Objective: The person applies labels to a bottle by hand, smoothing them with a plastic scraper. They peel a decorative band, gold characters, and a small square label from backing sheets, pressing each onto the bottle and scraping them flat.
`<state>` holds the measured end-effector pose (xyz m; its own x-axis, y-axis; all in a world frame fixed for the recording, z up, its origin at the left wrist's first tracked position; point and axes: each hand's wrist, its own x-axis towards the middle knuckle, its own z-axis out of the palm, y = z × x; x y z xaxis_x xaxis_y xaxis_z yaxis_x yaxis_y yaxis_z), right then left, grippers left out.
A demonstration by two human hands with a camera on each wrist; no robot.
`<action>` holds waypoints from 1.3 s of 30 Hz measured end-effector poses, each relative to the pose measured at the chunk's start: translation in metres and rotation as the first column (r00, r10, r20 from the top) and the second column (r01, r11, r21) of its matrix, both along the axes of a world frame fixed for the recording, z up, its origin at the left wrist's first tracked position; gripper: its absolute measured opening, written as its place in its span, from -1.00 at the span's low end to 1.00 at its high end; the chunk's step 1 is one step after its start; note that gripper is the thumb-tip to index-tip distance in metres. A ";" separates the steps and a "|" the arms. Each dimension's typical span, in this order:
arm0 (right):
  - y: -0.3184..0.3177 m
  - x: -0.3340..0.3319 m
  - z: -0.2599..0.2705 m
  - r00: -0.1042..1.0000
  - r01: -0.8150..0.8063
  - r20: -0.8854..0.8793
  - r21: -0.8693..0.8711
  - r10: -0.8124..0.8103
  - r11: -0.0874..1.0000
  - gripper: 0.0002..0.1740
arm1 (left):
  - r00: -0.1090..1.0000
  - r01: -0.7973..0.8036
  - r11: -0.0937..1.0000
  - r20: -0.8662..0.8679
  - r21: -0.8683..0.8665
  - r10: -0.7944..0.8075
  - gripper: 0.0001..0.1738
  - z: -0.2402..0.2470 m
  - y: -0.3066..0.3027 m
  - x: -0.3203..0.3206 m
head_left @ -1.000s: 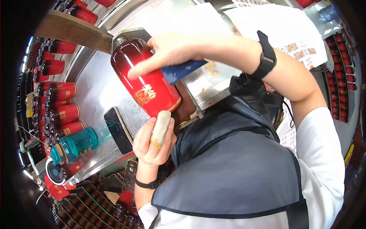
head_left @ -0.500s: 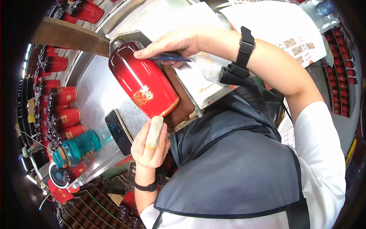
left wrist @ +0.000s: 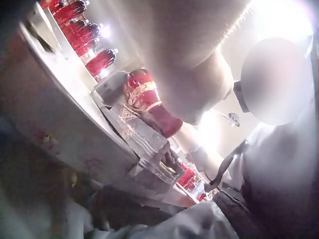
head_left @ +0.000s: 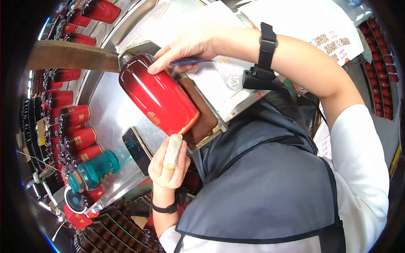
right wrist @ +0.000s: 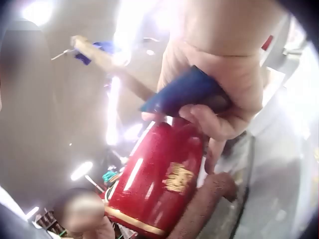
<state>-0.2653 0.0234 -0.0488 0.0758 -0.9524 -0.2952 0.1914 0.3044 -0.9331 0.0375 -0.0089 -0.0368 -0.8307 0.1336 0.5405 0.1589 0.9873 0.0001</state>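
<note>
A glossy red bottle [head_left: 162,101], darker toward its neck, lies tilted on a brown-lined holder [head_left: 202,114]. Its gold emblem [right wrist: 178,178] faces the right wrist view. My right hand [head_left: 196,44] lies over the bottle's shoulder with the thumb on it, and its curled fingers hold a thin flat blue piece [right wrist: 187,94]. At the bottle's gold-rimmed base is my left hand [head_left: 168,166]; one finger wears a pale finger cot [head_left: 173,152], its straight tip right at the base rim. The left wrist view shows a red bottle [left wrist: 142,89] beyond the forearm.
A wooden bar [head_left: 76,57] reaches the bottle's neck end. On the metal table lie a phone [head_left: 137,145] and a teal water bottle [head_left: 97,168], with a small fan [head_left: 76,199] nearby. Rows of red bottles [head_left: 82,139] stand at the left; printed sheets [head_left: 312,29] lie at the right.
The bottle has turned on its long axis, so its emblem slid toward the left edge in the head view. The right hand moved up to the bottle's shoulder; the blue piece now shows edge-on.
</note>
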 end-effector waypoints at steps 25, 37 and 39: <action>-0.007 0.002 0.027 0.899 -0.106 -0.424 0.043 0.114 0.993 -0.07 | 0.998 0.057 0.997 -0.009 -0.061 -0.058 -0.60 0.007 0.000 -0.011; 0.006 0.008 0.061 0.789 -0.079 -0.607 0.064 0.101 0.995 -0.09 | 0.997 0.065 0.995 -0.029 -0.073 -0.067 -0.66 0.007 0.003 -0.017; -0.004 -0.002 0.023 0.897 -0.055 -0.434 0.069 0.080 0.996 -0.13 | 0.998 0.052 0.996 -0.029 -0.074 -0.054 -0.66 0.007 0.004 -0.015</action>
